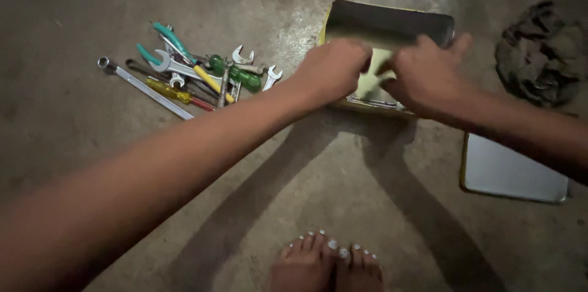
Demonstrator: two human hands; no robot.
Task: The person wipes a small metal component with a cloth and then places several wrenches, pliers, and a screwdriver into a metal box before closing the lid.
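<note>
An open yellow box (392, 19) lies on the concrete floor with a pale yellow-green lining and some metal tools along its near edge (373, 102). My left hand (334, 68) is over the box's left part, fingers curled at the lining. My right hand (425, 74) reaches over the right part, fingers spread against the far wall. What either hand pinches is hidden by the fingers.
A heap of hand tools (196, 71) lies left of the box: teal-handled pliers, wrenches, green and yellow screwdrivers, a long socket bar (144, 87). A flat lid (511, 172) lies at right, a dark rag (539, 50) beyond it. My bare feet (327, 264) are at bottom.
</note>
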